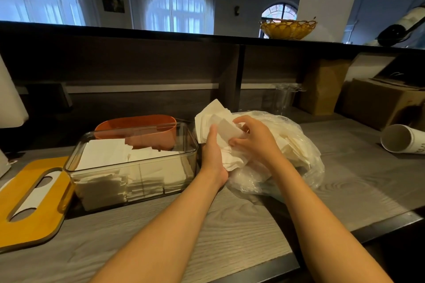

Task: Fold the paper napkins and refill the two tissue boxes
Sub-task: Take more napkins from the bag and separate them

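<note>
Little writing can be read here: dark letters run along the side of the paper cup (401, 139) lying tipped over at the right of the counter (230, 225), too small and cut off to make out.

One clear tissue box (132, 163) stands open at the left of the counter, holding folded white napkins in about three stacks. One orange tissue box (138, 124) stands just behind it, touching or nearly so; what it holds is hidden. One wooden lid (32, 202) with a slot lies flat just left of the clear box.

To the right of the boxes sits one clear plastic bag (299, 158) full of loose white napkins. Two bare hands meet at its mouth. The left hand (212, 156) has its fingers curled up around a bunch of napkins (211, 115), which stick up above the bag. The right hand (255, 138) pinches one napkin sheet at the top of that bunch between thumb and fingers.

On the upper ledge stands one woven basket (287, 28). Two cardboard boxes (379, 101) stand at the far right.
</note>
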Available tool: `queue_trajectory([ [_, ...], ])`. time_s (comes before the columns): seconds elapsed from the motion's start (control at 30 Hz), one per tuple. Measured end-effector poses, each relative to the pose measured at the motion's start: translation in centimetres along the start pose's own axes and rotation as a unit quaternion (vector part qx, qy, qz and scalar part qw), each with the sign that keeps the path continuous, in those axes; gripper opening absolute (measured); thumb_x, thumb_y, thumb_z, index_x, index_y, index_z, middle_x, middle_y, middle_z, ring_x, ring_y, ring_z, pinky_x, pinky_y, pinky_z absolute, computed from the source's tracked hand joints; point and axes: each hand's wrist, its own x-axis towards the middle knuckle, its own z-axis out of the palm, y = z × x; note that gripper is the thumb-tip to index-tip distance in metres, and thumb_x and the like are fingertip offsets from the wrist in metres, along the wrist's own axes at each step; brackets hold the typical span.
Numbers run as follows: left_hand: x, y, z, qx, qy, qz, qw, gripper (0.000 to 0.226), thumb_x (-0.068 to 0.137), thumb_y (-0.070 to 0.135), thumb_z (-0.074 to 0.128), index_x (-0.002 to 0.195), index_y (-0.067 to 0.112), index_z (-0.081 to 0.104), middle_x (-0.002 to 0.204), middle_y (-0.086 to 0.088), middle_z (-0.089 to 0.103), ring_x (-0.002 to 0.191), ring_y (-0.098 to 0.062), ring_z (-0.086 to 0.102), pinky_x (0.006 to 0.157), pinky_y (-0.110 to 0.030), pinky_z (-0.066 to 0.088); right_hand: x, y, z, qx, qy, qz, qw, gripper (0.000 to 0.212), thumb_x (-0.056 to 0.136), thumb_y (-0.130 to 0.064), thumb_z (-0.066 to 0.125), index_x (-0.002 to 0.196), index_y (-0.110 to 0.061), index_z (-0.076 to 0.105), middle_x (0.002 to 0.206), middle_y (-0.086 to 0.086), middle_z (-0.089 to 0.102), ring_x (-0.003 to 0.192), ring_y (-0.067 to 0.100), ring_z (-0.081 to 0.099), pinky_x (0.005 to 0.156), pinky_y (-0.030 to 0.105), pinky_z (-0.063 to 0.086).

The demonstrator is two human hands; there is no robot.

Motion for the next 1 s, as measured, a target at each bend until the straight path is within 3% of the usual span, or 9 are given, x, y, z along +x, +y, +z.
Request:
queue_trajectory([
  [0.13, 0.1, 0.0, -0.1, -0.018, 0.001, 0.000, 1.000, 0.062, 0.096, 0.068, 0.040, 0.131, 0.022, 0.063, 0.119, -0.014, 0.072, 0.112, -0.036, 0.067, 0.104, -0.056, 0.049, -0.3, -0.2, -0.4, 0.067, 0.020, 0.008, 0.998, 0.044, 0.081, -0.017, 0.080, 0.117, -0.029, 0.059, 0.089, -0.007, 0.058, 0.075, 0.007, 0.055, 0.067, 0.019, 0.048],
  [0.3, 0.0, 0.2, 0.0, -0.014, 0.026, -0.010, 1.000, 0.064, 0.097, 0.069, 0.038, 0.133, 0.022, 0.062, 0.120, -0.013, 0.072, 0.110, -0.035, 0.068, 0.098, -0.052, 0.053, -0.1, -0.2, -0.9, 0.061, 0.032, 0.013, 0.998, 0.030, 0.080, -0.008, 0.080, 0.102, -0.021, 0.066, 0.095, -0.008, 0.062, 0.083, 0.010, 0.058, 0.073, 0.018, 0.050],
  [0.43, 0.5, -0.1, -0.1, -0.013, 0.053, -0.018, 0.998, 0.067, 0.091, 0.073, 0.046, 0.133, 0.024, 0.062, 0.121, -0.011, 0.072, 0.108, -0.036, 0.069, 0.099, -0.055, 0.052, 0.0, 0.3, -1.6, 0.041, 0.033, 0.042, 0.998, 0.035, 0.082, -0.009, 0.078, 0.116, -0.017, 0.069, 0.096, -0.005, 0.064, 0.083, 0.010, 0.058, 0.070, 0.015, 0.045],
  [0.5, 0.5, -0.1, -0.1, -0.018, 0.055, -0.014, 0.998, 0.066, 0.092, 0.072, 0.045, 0.134, 0.024, 0.062, 0.123, -0.010, 0.071, 0.110, -0.035, 0.068, 0.100, -0.054, 0.052, 0.1, 0.6, -1.7, 0.024, 0.040, 0.048, 0.998, 0.027, 0.086, -0.007, 0.072, 0.112, -0.015, 0.070, 0.096, -0.003, 0.067, 0.089, 0.018, 0.061, 0.072, 0.017, 0.044],
  [0.57, 0.4, -0.1, -0.1, -0.029, 0.056, -0.007, 0.998, 0.063, 0.093, 0.070, 0.046, 0.134, 0.025, 0.062, 0.124, -0.009, 0.070, 0.110, -0.035, 0.067, 0.100, -0.054, 0.052, 0.2, 0.9, -1.8, 0.054, 0.088, 0.051, 0.993, 0.011, 0.088, -0.004, 0.061, 0.094, -0.009, 0.069, 0.086, 0.003, 0.068, 0.083, 0.025, 0.062, 0.065, 0.024, 0.046],
  [0.7, 0.2, 0.0, -0.1, -0.051, 0.055, 0.006, 0.997, 0.065, 0.086, 0.073, 0.055, 0.132, 0.028, 0.063, 0.122, -0.008, 0.071, 0.110, -0.036, 0.067, 0.098, -0.055, 0.053, 0.3, 0.3, -2.4, 0.192, 0.174, 0.055, 0.964, 0.016, 0.096, -0.009, 0.049, 0.096, -0.008, 0.065, 0.092, 0.005, 0.065, 0.084, 0.019, 0.060, 0.069, 0.030, 0.050],
  [0.87, -0.3, 0.1, 0.0, -0.085, 0.041, 0.041, 0.995, 0.066, 0.089, 0.075, 0.044, 0.130, 0.028, 0.064, 0.123, -0.009, 0.071, 0.112, -0.034, 0.066, 0.094, -0.051, 0.055, 0.1, -1.5, -2.0, 0.303, 0.087, 0.023, 0.949, 0.019, 0.098, -0.006, 0.048, 0.109, -0.012, 0.063, 0.099, 0.003, 0.064, 0.086, 0.010, 0.059, 0.072, 0.020, 0.050],
  [1.0, -0.4, 0.0, 0.2, -0.064, 0.024, 0.052, 0.996, 0.073, 0.089, 0.079, 0.036, 0.133, 0.027, 0.063, 0.122, -0.010, 0.072, 0.114, -0.035, 0.066, 0.101, -0.055, 0.051, 0.6, -1.5, -0.1, 0.170, 0.007, 0.009, 0.985, 0.016, 0.099, -0.008, 0.043, 0.101, -0.003, 0.058, 0.092, 0.007, 0.060, 0.079, 0.016, 0.055, 0.071, 0.027, 0.046],
])
